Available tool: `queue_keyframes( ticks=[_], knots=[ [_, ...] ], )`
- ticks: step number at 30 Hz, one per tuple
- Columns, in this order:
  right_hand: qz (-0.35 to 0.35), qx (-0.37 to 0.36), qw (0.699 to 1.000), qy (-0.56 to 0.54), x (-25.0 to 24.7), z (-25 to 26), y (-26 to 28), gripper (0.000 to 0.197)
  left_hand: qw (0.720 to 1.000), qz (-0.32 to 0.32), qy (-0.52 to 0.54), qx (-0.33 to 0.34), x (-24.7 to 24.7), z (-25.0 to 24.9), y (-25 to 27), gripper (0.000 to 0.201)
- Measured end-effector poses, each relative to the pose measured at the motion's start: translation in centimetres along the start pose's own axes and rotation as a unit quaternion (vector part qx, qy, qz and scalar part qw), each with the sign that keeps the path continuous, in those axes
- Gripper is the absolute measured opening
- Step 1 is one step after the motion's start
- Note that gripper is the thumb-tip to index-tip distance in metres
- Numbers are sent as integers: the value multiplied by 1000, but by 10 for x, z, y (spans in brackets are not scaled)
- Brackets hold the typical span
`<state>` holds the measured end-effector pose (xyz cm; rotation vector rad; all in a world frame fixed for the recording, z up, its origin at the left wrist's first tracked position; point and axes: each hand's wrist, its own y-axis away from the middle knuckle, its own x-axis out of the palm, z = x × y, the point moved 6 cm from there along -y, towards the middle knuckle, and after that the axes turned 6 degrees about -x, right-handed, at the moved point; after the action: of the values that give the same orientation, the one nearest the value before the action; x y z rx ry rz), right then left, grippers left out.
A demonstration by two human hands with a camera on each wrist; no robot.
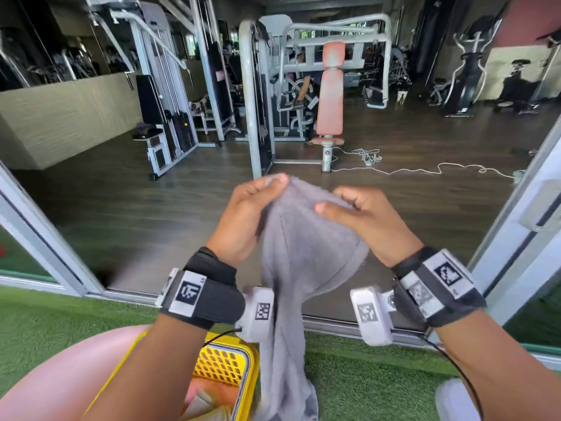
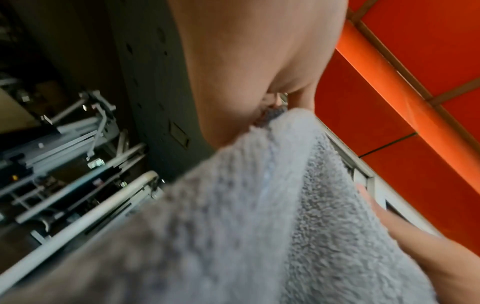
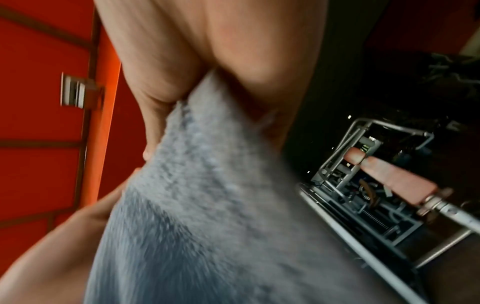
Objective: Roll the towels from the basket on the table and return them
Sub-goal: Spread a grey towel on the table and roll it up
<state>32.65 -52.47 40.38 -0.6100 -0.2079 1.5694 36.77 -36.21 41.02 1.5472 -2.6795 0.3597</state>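
A grey towel (image 1: 300, 253) hangs in the air in front of me, held up by its top edge. My left hand (image 1: 258, 205) pinches the towel's upper left part, and my right hand (image 1: 349, 208) pinches it just to the right. The cloth drops between my wrists, down past a yellow basket (image 1: 224, 366) at the bottom of the head view. Folded cloth lies inside the basket. In the left wrist view the towel (image 2: 246, 216) fills the lower frame under my left hand (image 2: 259, 86). The right wrist view shows the towel (image 3: 207, 205) pinched by my right hand (image 3: 182, 82).
Green artificial turf (image 1: 364, 375) covers the ground near me. A pink rounded object (image 1: 66, 369) sits beside the basket at lower left. Beyond an open sliding door frame (image 1: 516, 238) lies a dark wooden floor with gym machines (image 1: 318, 86) and a white cable (image 1: 425, 170).
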Motion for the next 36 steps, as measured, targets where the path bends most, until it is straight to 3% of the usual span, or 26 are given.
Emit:
queue_keyframes(
  ticks=[2, 3, 6, 7, 10, 13, 16, 20, 25, 28, 32, 34, 36],
  knots=[
    [8, 29, 1000, 0, 1, -10, 8, 53, 1000, -4, 12, -4, -9, 2, 2, 27],
    [-12, 24, 999, -19, -1, -7, 7, 53, 1000, 15, -14, -14, -4, 8, 4, 28],
    [-103, -45, 991, -72, -11, 21, -4, 24, 989, 96, -106, -30, 29, 22, 9, 37],
    [-118, -61, 988, -81, -8, 27, -5, 31, 990, 90, -103, -21, 33, 21, 7, 36],
    [-123, -16, 983, -135, 14, 7, 11, 42, 1000, 6, -24, 19, 24, 6, 1, 28],
    [-121, 45, 976, -177, 25, -14, 25, 56, 998, -27, -43, 23, 14, 5, -1, 26],
    [-137, 7, 976, -168, 9, 0, 11, 41, 998, -4, -69, 7, 15, 16, 2, 32],
    [-71, -35, 993, -85, 10, 20, -5, 44, 1000, -1, -25, 1, 19, 20, 8, 36],
    [-55, -14, 998, -33, 14, 13, -8, 34, 997, -52, -27, 41, 6, 12, 3, 33],
    [-37, 15, 998, -44, 24, 1, -6, 9, 982, -100, -121, 105, 4, -5, 3, 31],
    [-31, 24, 999, 8, 34, -28, 12, 32, 938, -249, -182, 160, -24, -40, -7, 40],
    [-49, 15, 999, -1, 32, -29, 14, 23, 930, -286, -177, 150, -35, -40, -8, 40],
    [-71, -13, 997, -2, 26, -15, 5, 17, 946, -227, -217, 83, -21, -21, -5, 34]
  ],
)
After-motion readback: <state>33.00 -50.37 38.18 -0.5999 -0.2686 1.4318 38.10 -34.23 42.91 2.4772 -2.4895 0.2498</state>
